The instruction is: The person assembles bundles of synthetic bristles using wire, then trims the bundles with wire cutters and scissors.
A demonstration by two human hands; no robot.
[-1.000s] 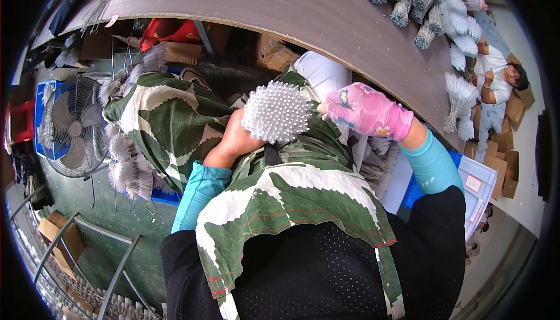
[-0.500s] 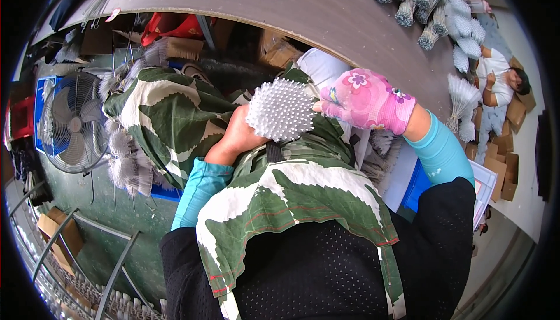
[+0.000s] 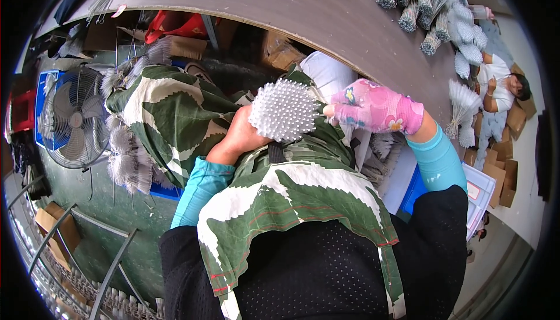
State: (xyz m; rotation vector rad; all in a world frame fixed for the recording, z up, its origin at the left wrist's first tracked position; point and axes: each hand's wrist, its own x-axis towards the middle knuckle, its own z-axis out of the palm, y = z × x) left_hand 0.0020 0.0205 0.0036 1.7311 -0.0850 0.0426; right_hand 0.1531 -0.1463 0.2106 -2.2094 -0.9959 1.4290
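Observation:
Over my lap, my left hand (image 3: 246,132) is wrapped round a thick bundle of thin rods (image 3: 283,110). Its round end faces up and is studded with many small white tips; the shafts below are hidden. To its right is my right hand (image 3: 373,107), in a pink flowered glove with bare fingertips. Its thumb and fingers are pinched together, just off the bundle's right edge. Whatever lies in that pinch, if anything, is too small to make out. A green and white patterned apron (image 3: 315,180) covers my lap beneath both hands.
A brown table (image 3: 326,11) curves across ahead, with tied bundles of wire rods (image 3: 408,14) and white-tipped brushes (image 3: 462,101) at right. A standing fan (image 3: 76,119) and metal rack (image 3: 111,273) are at left. Another person (image 3: 499,84) is at far right, near cardboard boxes (image 3: 504,177).
My right hand has shifted slightly right and down, turning a little, its fingertips now farther from the bundle. My left hand holds the bundle in nearly the same place.

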